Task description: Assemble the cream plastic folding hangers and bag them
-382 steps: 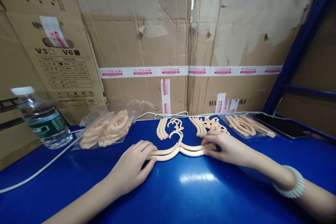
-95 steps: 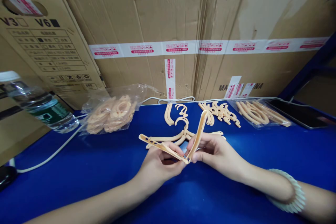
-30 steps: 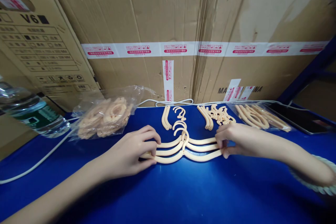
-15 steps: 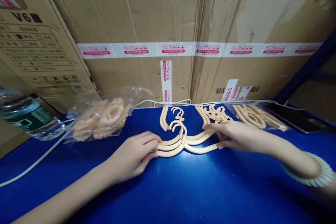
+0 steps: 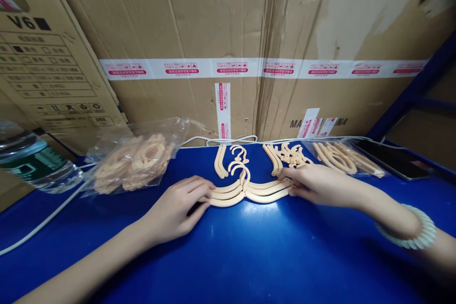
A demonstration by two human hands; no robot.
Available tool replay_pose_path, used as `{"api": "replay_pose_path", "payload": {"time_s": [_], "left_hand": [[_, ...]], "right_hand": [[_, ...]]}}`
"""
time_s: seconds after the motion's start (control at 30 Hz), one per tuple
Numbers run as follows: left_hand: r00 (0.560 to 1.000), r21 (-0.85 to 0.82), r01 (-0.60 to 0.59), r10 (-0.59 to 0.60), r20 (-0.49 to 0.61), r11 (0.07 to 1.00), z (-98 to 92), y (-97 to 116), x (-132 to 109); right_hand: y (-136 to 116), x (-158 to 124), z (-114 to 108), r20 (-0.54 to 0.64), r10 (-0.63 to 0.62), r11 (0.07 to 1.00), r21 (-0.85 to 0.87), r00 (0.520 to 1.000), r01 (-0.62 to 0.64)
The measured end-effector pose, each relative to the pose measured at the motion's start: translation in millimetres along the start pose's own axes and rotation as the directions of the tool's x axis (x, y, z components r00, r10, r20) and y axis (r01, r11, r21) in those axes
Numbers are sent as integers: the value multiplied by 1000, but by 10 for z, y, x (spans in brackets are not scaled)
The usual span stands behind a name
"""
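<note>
Several beige folding clothes hangers lie nested on the blue table, their hooks pointing away from me. My left hand is closed on the left arm ends, thumb in front and fingers behind. At the opposite side, my right hand pinches the right arm ends. Its fingertips partly hide those ends. Just behind the hangers are loose curved hanger arms, loose hooks and a second group of arms. A pile of small hook pieces sits beyond my right hand.
A clear bag of beige parts lies at the left, near a water bottle and a white cable. On the right are another bag of curved parts and a dark phone. Cardboard boxes stand along the back.
The front hanger's right arm has been pushed back against the others, narrowing the gap. My right hand has shifted slightly left with it. The whole view has moved a little.
</note>
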State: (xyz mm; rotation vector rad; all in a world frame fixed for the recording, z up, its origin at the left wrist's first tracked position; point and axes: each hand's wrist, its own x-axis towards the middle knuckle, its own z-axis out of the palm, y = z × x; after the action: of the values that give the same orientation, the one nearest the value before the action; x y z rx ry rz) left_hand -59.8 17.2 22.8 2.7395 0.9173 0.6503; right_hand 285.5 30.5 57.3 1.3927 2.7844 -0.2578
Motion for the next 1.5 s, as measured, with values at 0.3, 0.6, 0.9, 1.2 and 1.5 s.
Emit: {"api": "replay_pose_path", "payload": {"time_s": [0.3, 0.6, 0.9, 1.2, 1.5], "left_hand": [[997, -4, -25, 25, -72, 1000, 36, 25, 1], [995, 28, -41, 43, -95, 999, 101, 10, -36], [992, 40, -28, 33, -124, 999, 114, 8, -35], [981, 43, 150, -154, 116, 988, 68, -116, -21], [932, 15, 243, -237, 274, 970, 26, -251, 51]], "right_hand": [[-24, -14, -13, 37, 22, 1000, -5, 999, -21], [-106, -36, -67, 42, 40, 999, -1, 998, -40], [-132, -19, -20, 48, -3, 994, 107, 999, -2], [-167, -20, -35, 17, -21, 990, 143, 1000, 19], [-127, 242, -47, -170, -43, 995, 80, 984, 57]]}}
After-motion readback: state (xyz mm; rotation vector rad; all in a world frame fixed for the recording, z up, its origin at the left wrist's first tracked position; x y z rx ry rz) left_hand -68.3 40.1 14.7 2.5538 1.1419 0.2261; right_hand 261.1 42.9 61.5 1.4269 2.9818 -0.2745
